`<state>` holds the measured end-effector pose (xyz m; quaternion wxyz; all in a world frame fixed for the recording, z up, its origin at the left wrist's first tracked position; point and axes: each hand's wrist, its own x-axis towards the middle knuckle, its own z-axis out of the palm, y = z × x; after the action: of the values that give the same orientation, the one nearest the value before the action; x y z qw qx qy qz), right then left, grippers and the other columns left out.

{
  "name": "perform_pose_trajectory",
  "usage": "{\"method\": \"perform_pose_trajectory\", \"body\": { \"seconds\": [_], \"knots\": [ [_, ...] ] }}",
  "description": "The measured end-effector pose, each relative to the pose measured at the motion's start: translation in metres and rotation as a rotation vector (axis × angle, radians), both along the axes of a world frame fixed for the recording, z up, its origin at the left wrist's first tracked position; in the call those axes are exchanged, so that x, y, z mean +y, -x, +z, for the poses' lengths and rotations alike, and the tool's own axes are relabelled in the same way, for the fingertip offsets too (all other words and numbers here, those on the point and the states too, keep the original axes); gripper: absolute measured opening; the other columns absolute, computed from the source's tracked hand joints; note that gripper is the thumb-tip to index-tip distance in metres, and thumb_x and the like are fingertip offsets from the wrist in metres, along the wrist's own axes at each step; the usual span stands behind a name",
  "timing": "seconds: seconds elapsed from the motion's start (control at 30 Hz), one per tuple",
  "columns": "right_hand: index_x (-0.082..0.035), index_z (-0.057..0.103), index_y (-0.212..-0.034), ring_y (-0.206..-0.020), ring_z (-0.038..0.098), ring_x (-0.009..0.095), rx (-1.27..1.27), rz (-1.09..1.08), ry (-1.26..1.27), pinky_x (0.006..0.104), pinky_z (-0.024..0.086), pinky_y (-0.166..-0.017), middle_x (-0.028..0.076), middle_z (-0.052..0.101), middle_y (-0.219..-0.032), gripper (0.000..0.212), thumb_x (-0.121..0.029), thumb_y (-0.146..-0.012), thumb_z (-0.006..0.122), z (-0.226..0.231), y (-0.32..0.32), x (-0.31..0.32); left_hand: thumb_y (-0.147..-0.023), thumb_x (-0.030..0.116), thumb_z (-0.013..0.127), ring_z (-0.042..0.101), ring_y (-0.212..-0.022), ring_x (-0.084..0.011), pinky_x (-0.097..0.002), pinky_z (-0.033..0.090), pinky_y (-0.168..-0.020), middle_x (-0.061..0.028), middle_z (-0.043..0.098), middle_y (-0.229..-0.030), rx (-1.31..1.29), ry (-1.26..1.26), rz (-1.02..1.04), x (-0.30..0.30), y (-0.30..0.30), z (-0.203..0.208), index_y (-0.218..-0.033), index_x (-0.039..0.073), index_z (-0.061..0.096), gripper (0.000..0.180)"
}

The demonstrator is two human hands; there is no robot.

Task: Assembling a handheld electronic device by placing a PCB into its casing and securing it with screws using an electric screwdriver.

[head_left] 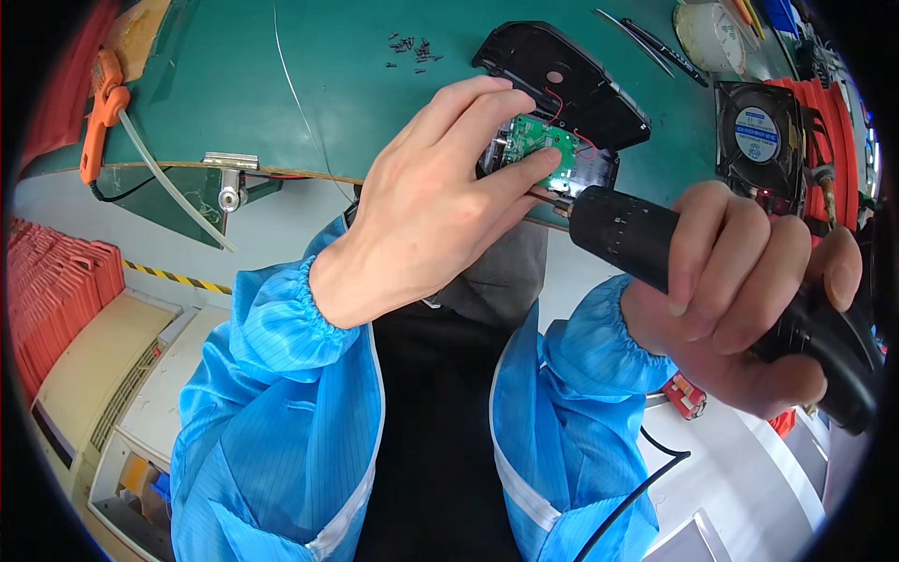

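At one o'clock I observe a green, red-wired circuit board [537,134], gripped by the left hand [426,183]; at three, the right hand's [740,281] fingers enclose a black power screwdriver [623,230].

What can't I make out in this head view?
In the head view:
Green rectangular circuit board: partly covered by the bare left hand.
Black cylindrical electric screwdriver: tip lost against that hand; contact unclear.
Small black screws: too small to count or tell head type.
Thin black cable: cut off by the lower edge.
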<state>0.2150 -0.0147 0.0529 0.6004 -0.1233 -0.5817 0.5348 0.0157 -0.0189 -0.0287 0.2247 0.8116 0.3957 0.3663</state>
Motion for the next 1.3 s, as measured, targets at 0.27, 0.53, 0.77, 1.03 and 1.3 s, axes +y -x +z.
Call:
{"method": "perform_pose_trajectory", "body": {
  "seconds": [0.27,0.53,0.77,1.03,1.3],
  "knots": [
    [-0.014,0.049,-0.124,-0.064,0.056,0.01,-0.041,-0.093,0.065,0.0285,0.047,-0.065,-0.001,0.058,-0.075,0.038,-0.038,-0.1,0.068,0.005,0.01,-0.008,-0.068,0.005,0.084,0.056,-0.126,-0.0383,-0.0458,0.054,-0.098,-0.0129,0.06,-0.133,-0.003,-0.016,0.011,-0.001,0.0,-0.003,-0.113,0.01,0.079,0.046],
    [-0.013,0.051,-0.124,-0.061,0.053,0.01,-0.049,-0.099,0.049,0.0291,0.045,-0.062,-0.001,0.055,-0.073,0.037,-0.037,-0.1,0.066,0.007,0.001,-0.008,-0.066,0.01,0.088,0.056,-0.126,-0.0379,-0.0463,0.055,-0.097,-0.0131,0.06,-0.133,-0.009,0.016,-0.001,-0.001,-0.001,0.001,-0.112,0.01,0.079,0.047],
    [-0.009,0.054,-0.128,-0.058,0.048,0.009,-0.144,-0.157,0.027,0.03,0.039,-0.057,-0.002,0.052,-0.072,0.04,-0.039,-0.101,0.059,0.007,-0.004,0.001,-0.066,0.01,0.089,0.057,-0.125,-0.0378,-0.0462,0.055,-0.096,-0.0132,0.06,-0.132,-0.003,0.011,0.006,-0.001,-0.001,-0.001,-0.111,0.009,0.079,0.046],
    [-0.008,0.053,-0.13,-0.058,0.048,0.01,-0.194,-0.052,-0.049,0.0314,0.038,-0.057,-0.002,0.053,-0.073,0.042,-0.038,-0.101,0.058,0.0,-0.008,0.011,-0.069,0.008,0.087,0.057,-0.125,-0.0377,-0.0455,0.055,-0.096,-0.0133,0.06,-0.131,-0.023,-0.003,0.009,-0.001,-0.002,-0.003,-0.11,0.008,0.079,0.043],
    [-0.008,0.052,-0.128,-0.059,0.05,0.011,-0.177,-0.148,0.0,0.0309,0.04,-0.058,-0.001,0.054,-0.073,0.041,-0.037,-0.101,0.059,0.006,-0.002,0.001,-0.07,0.009,0.087,0.057,-0.125,-0.0377,-0.0451,0.054,-0.096,-0.0133,0.06,-0.13,-0.035,0.018,0.009,-0.001,-0.002,0.0,-0.11,0.008,0.079,0.041]
  ]
}}
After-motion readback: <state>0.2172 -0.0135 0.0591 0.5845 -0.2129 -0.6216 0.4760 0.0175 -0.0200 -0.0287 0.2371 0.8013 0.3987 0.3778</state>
